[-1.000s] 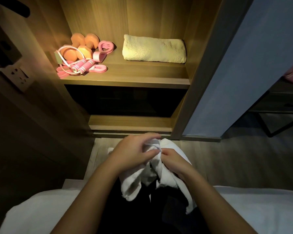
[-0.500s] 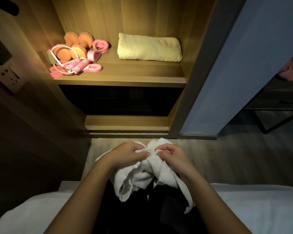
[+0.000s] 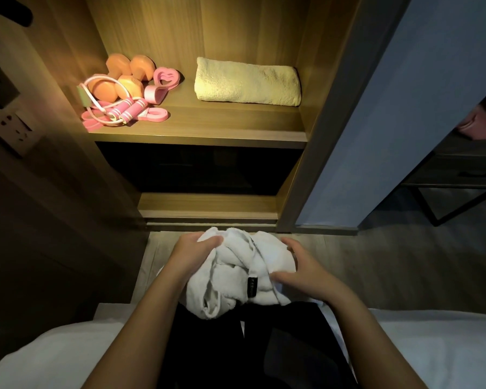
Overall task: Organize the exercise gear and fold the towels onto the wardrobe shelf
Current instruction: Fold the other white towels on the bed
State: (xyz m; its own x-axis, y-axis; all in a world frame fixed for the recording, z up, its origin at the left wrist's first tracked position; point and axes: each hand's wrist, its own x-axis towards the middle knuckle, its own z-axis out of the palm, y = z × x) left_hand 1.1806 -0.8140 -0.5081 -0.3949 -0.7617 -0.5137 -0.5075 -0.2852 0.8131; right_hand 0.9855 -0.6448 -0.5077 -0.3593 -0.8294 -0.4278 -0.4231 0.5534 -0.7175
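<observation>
Nearest: person sits on the white bed point(image 3: 432, 349), dark trousers on lap. Both hands work a white towel point(image 3: 236, 270), bunched over the knees, w/ a small black tag showing on its front. Left hand point(image 3: 192, 255) pinches the towel's upper left corner, grip clenched on cloth. Right hand point(image 3: 302, 272) cups the right side of the bundle, fingers curled around it, grasping cloth too.

Step in hand, by my read: folding the 2nd towel. It's a crumpled wad, not yet flat, so folding is barely begun.

Farther: wardrobe shelf point(image 3: 202, 134), lit. A yellow towel point(image 3: 247, 82) lies folded at its right. At left sits the gear: orange dumbbells point(image 3: 124, 77), pink jump rope point(image 3: 124, 112), pink heart-shaped grip trainer point(image 3: 163, 81), all in one cluster, touching.

Next move prob. calls for finding two corners, shaking the white towel out, halving it neatly, then setting it by or on the yellow one; free shelf space lies in front of and just left of it.
</observation>
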